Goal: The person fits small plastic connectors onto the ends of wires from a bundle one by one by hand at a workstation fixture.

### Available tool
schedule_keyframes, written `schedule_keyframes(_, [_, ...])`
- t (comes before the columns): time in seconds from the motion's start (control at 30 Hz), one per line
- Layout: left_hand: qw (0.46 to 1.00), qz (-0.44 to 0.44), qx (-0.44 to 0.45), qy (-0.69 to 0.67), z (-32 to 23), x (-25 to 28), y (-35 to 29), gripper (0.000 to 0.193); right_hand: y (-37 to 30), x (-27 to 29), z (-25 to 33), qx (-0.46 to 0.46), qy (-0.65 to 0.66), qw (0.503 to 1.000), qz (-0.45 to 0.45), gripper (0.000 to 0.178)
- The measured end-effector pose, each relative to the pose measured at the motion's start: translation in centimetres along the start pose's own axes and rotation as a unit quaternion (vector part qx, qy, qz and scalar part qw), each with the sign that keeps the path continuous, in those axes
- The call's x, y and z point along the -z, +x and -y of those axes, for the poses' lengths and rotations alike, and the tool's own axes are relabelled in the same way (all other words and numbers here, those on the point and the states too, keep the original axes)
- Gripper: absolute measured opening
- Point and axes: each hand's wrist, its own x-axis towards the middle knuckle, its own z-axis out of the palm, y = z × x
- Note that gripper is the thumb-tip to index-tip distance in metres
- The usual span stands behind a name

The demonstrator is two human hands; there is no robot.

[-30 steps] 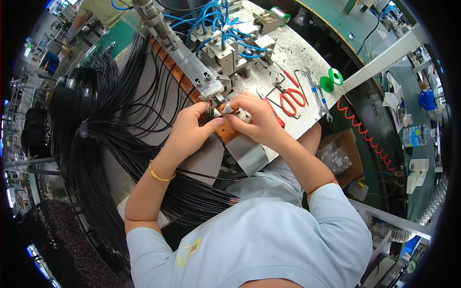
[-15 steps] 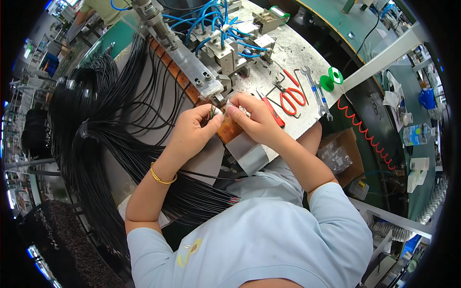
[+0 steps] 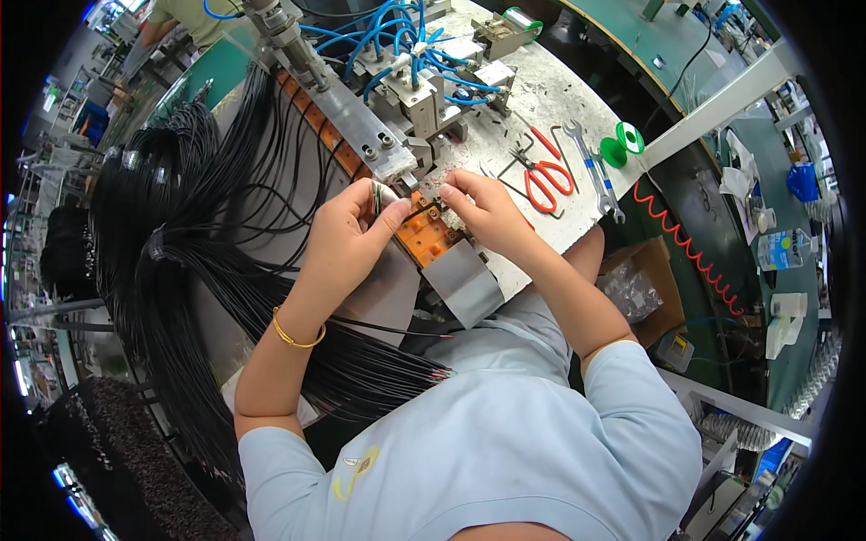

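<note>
My left hand (image 3: 347, 236) is closed, thumb against fingers, on a cable whose thin coloured wires and whitish end (image 3: 382, 194) show at the fingertips. My right hand (image 3: 487, 215) is beside it with thumb and fingers pinched together; what is in the pinch is too small to make out. Below and between the hands lies an orange fixture block (image 3: 428, 239) with holes in it. A dark thin strand crosses the block between my fingertips. The metal arm of a bench machine (image 3: 361, 126) ends just above the left fingertips.
Bundled black cables (image 3: 171, 243) fill the left side. Blue air tubes (image 3: 419, 45) feed the machine. Red-handled pliers (image 3: 547, 187), wrenches (image 3: 591, 171) and a green spool (image 3: 629, 140) lie to the right. A cardboard box (image 3: 645, 293) with plastic bags stands below. Another person (image 3: 194, 18) sits far left.
My hands have moved apart, uncovering the orange block between them. The left hand has shifted slightly left, and the right hand slightly right, over the red-handled tool beside it.
</note>
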Motion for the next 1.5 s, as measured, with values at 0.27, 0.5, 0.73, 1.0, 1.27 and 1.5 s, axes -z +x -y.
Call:
schedule_keyframes(0.27, [0.995, 0.054, 0.052, 0.072, 1.2, -0.1, 0.2, 0.02, 1.4, -0.9, -3.6, -0.015, 0.172, 0.983, 0.061, 0.022])
schedule_keyframes(0.5, [0.993, 0.085, 0.075, 0.036, 0.9, 0.1, 0.3, 0.02, 0.2, -0.8, -0.3, 0.089, -0.091, 0.988, -0.083, 0.016])
schedule_keyframes(0.73, [0.987, 0.127, 0.087, 0.034, -0.8, 0.3, -0.1, 0.019, -0.1, -0.5, 1.5, 0.203, -0.031, 0.979, 0.009, 0.01])
schedule_keyframes(1.0, [0.997, 0.064, 0.045, 0.024, 1.2, -0.1, 0.2, 0.018, -0.4, -0.5, 3.0, 0.254, -0.133, 0.958, -0.006, 0.013])
schedule_keyframes(1.27, [0.979, 0.138, 0.065, -0.133, -0.3, 0.4, 0.2, 0.012, -0.2, -0.2, 1.2, 0.236, -0.052, 0.97, -0.018, 0.008])
schedule_keyframes(1.5, [0.992, 0.098, 0.054, -0.058, 0.2, 0.3, 0.2, 0.013, -0.7, -0.7, 2.6, 0.195, -0.066, 0.979, -0.004, 0.013])
